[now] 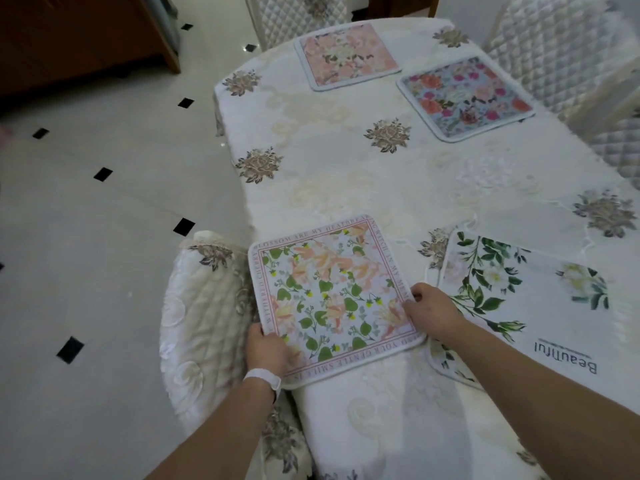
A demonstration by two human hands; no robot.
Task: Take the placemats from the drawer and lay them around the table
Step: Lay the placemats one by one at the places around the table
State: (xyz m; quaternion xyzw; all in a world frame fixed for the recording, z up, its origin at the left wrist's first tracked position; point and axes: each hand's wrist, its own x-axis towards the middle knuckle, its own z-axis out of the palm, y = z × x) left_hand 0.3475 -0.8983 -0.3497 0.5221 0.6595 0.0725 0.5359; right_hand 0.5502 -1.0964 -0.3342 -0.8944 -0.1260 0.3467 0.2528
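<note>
A square placemat with peach flowers, green leaves and a lettered border (332, 299) lies on the near left part of the table (346, 174). My left hand (265, 351) grips its near left corner, and my right hand (431, 311) holds its right edge. To its right lies a white placemat with green leaves and the word "Beautiful" (526, 306). Two more lie at the far end: a pink floral placemat (346, 55) and a blue placemat with red and pink roses (465, 97).
A white embroidered cloth covers the table. A quilted chair (201, 323) stands at the near left, against the table edge. More quilted chairs (561, 46) line the far and right sides. White tiled floor (86, 220) spreads to the left, with a brown cabinet (86, 36) beyond.
</note>
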